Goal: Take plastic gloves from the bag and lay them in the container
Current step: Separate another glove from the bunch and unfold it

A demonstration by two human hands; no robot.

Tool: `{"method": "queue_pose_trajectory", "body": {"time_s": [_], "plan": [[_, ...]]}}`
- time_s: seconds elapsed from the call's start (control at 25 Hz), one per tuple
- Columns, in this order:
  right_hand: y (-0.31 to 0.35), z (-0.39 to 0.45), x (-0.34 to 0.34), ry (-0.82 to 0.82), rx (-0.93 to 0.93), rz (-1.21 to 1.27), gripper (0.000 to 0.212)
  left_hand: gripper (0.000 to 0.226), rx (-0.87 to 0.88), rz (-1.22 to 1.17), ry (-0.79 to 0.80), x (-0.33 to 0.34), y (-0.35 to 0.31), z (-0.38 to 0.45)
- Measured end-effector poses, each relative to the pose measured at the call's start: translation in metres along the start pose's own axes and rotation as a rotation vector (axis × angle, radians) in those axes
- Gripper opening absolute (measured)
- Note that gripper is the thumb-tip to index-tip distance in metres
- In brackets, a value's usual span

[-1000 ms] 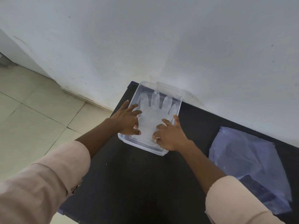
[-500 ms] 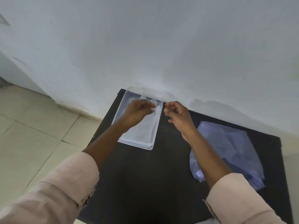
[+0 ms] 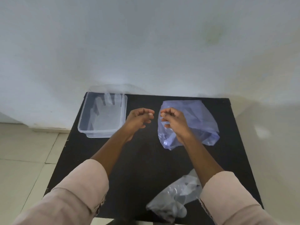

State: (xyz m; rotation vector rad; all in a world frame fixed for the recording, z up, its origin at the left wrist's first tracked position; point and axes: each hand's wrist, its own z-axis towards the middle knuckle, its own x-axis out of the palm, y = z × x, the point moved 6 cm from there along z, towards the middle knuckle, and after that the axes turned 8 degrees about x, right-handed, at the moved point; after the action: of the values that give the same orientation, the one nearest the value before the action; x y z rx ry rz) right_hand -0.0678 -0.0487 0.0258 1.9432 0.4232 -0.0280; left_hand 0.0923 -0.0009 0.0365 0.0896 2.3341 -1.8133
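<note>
A clear plastic container (image 3: pixel 82 118) stands at the back left of the black table (image 3: pixel 139 159). A transparent plastic glove (image 3: pixel 105 113) lies flat inside it, fingers pointing at the wall. A bluish translucent bag (image 3: pixel 197 122) lies at the back right. My left hand (image 3: pixel 139 118) hovers between container and bag, fingers curled and holding nothing. My right hand (image 3: pixel 172 120) is over the bag's left edge, fingertips drawn to the thumb, with nothing visible in them.
A crumpled clear plastic bag (image 3: pixel 176 199) lies near the table's front edge, beside my right sleeve. A white wall runs directly behind the table. Tiled floor (image 3: pixel 24 159) lies to the left, below the table's edge.
Both hands left the glove in the container and moved right toward the bluish bag. The view has swung right, so the whole table and the front bag now show.
</note>
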Motion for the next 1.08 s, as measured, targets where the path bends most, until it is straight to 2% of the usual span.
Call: {"method": "queue_pose_trajectory", "body": {"time_s": [0.08,0.12,0.16,0.24,0.28,0.4,0.52,0.64,0.68,0.8,0.92,1.0,1.08], "plan": [[-0.013,-0.017,0.011,0.289,0.014,0.112,0.021,0.018,-0.006,0.003,0.048,0.017,0.006,-0.013],[-0.019,-0.025,0.015,0.339,-0.012,0.143,0.023,0.019,-0.011,-0.001,0.068,0.023,0.010,-0.019],[-0.027,-0.039,0.011,0.278,0.064,0.165,0.021,0.019,-0.014,-0.008,0.089,0.029,0.015,-0.026],[-0.047,-0.068,-0.009,-0.096,0.090,0.065,0.010,0.017,-0.032,-0.023,0.133,0.036,0.029,-0.042],[-0.058,-0.081,-0.011,-0.182,0.121,0.031,0.008,0.015,-0.044,-0.028,0.151,0.039,0.039,-0.051],[-0.101,-0.120,-0.008,-0.163,0.233,0.014,0.008,0.014,-0.108,-0.018,0.228,0.050,0.078,-0.081],[-0.155,-0.145,-0.017,-0.257,0.405,-0.095,0.008,0.014,-0.164,0.071,0.336,0.062,0.112,-0.108],[-0.203,-0.170,-0.014,-0.217,0.700,-0.481,0.039,0.015,-0.189,0.127,0.414,0.073,0.131,-0.130],[-0.213,-0.177,-0.012,-0.197,0.744,-0.548,0.045,0.016,-0.194,0.137,0.427,0.075,0.136,-0.136],[-0.219,-0.190,0.000,-0.224,0.641,-0.547,0.035,0.018,-0.199,0.165,0.438,0.082,0.147,-0.149],[-0.231,-0.188,0.013,-0.219,0.667,-0.575,0.044,0.016,-0.167,0.215,0.432,0.086,0.155,-0.157],[-0.233,-0.182,0.018,-0.216,0.648,-0.524,0.042,0.020,-0.042,0.346,0.446,0.088,0.158,-0.160],[-0.231,-0.177,0.015,-0.268,0.612,-0.436,0.036,0.039,0.123,0.556,0.510,0.091,0.158,-0.166]]}}
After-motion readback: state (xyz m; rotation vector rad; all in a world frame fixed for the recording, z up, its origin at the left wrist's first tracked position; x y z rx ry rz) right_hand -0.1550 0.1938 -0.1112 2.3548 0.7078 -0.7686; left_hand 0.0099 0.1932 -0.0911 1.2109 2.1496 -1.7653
